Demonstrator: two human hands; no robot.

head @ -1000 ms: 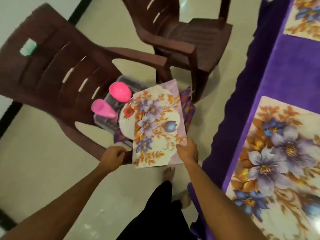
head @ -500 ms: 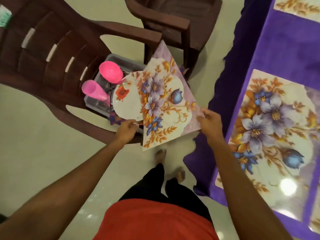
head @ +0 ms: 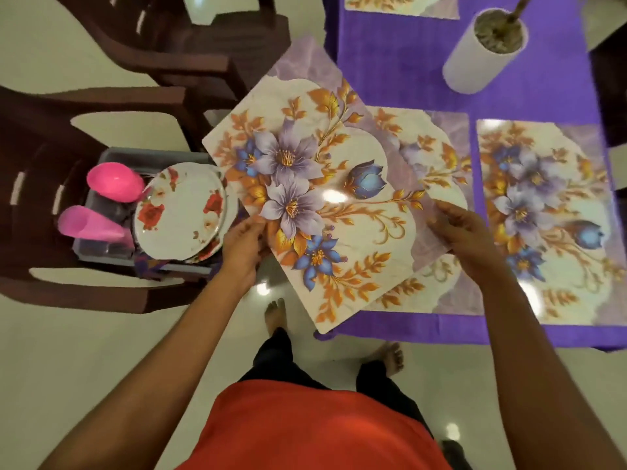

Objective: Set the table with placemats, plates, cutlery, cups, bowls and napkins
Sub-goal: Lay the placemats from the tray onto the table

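Left hand (head: 242, 247) and right hand (head: 464, 232) pinch the floral placemat (head: 315, 198) at opposite edges, fingers clamped; it hides part of another mat (head: 437, 154) by the tabletop's (head: 407, 62) left edge.

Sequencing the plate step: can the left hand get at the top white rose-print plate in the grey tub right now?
Reach likely yes, grasp no: the white rose-print plate lies uncovered atop the stack in the grey plastic tub, close beside the left hand, but that hand pinches the floral placemat.
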